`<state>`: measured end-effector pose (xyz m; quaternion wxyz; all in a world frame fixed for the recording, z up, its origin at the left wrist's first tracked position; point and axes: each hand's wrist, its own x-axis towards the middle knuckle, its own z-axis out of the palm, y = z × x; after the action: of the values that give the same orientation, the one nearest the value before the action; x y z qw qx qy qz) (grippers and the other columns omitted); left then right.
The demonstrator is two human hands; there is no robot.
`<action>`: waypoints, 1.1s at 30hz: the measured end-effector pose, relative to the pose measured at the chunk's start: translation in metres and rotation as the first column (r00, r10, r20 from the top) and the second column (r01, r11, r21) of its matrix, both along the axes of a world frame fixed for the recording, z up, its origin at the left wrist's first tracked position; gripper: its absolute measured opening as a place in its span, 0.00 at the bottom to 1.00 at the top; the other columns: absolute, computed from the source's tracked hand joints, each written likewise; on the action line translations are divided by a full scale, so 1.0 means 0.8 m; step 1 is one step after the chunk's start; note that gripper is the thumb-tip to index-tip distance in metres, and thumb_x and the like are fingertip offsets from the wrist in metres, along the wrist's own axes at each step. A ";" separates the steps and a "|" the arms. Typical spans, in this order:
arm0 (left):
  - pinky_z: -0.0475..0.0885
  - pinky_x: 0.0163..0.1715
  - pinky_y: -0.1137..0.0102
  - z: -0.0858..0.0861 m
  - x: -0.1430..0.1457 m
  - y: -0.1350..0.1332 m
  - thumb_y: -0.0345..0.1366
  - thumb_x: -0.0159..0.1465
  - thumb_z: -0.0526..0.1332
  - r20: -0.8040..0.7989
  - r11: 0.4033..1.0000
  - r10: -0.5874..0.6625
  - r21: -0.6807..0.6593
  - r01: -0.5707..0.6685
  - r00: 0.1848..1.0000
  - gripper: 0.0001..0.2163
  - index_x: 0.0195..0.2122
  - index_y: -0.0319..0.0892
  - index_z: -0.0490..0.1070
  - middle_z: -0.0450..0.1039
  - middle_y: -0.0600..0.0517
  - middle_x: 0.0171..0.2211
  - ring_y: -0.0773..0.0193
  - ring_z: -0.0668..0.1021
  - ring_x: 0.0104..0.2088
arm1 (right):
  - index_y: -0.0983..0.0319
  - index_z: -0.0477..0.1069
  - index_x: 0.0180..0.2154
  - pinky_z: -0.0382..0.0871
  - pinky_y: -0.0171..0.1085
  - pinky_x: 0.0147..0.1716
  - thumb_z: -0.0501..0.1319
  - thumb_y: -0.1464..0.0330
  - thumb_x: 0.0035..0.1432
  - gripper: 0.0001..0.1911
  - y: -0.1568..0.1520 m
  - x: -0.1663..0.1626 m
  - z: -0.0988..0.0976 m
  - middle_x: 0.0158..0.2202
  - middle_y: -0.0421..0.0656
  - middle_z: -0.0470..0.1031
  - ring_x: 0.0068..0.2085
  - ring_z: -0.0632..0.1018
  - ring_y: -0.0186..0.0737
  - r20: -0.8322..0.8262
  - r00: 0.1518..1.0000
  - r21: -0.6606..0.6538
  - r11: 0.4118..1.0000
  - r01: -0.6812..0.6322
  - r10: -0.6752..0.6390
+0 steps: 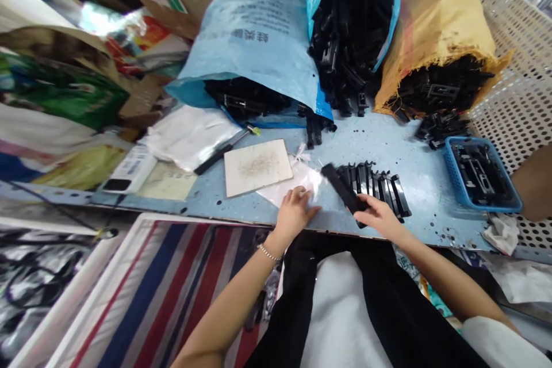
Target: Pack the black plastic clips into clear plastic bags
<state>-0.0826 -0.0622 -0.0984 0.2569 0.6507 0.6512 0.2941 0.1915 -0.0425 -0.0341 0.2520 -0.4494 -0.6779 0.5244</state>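
Note:
My right hand [382, 217] grips one end of a long black plastic part [342, 187], which slants up to the left above the table. Just to its right lies a row of similar black plastic parts [382, 184], side by side. My left hand [296, 211] is over the near edge of a thin clear plastic bag [311, 179], fingers bent and thumb apart. No held object shows in it, and its fingertips are partly hidden. Left of the bag, and partly on it, lies a pale rectangular board [259, 167] with a brownish worn patch.
Behind stand a blue sack [259, 29], an open sack [353, 23] and a yellow sack [440, 29], with black parts spilling out. A blue basket [513, 202] of parts is at right. A black-handled hammer [215, 158] and a white box [129, 169] lie left.

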 end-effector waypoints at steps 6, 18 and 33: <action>0.73 0.47 0.58 -0.013 -0.001 0.021 0.32 0.68 0.55 -0.263 0.992 -0.110 0.038 0.124 0.959 0.08 0.36 0.38 0.73 0.73 0.41 0.41 0.52 0.76 0.43 | 0.60 0.77 0.40 0.73 0.42 0.42 0.71 0.55 0.50 0.19 0.000 -0.052 -0.009 0.37 0.44 0.82 0.39 0.81 0.42 -0.429 0.820 -0.449 0.877 0.171 -0.379; 0.67 0.28 0.69 -0.012 -0.028 0.052 0.42 0.62 0.58 0.294 0.981 0.081 -0.195 -0.024 0.952 0.11 0.29 0.41 0.72 0.71 0.53 0.23 0.63 0.73 0.25 | 0.62 0.78 0.38 0.77 0.43 0.46 0.71 0.56 0.51 0.18 0.006 -0.087 -0.009 0.37 0.46 0.83 0.44 0.82 0.47 -0.559 0.686 -0.624 0.781 0.021 -0.465; 0.69 0.32 0.69 0.001 -0.024 0.046 0.35 0.55 0.60 0.433 0.968 0.191 -0.230 -0.097 0.881 0.05 0.27 0.40 0.74 0.74 0.53 0.25 0.64 0.74 0.27 | 0.61 0.74 0.37 0.78 0.44 0.45 0.71 0.56 0.50 0.18 0.051 -0.154 -0.027 0.35 0.44 0.81 0.45 0.81 0.47 -0.574 0.578 -0.722 0.692 -0.023 -0.580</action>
<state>-0.1019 -0.0254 -0.0980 0.4432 0.4845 0.6468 0.3880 0.0680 -0.0019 -0.0558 0.4251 -0.3474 -0.1830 0.8156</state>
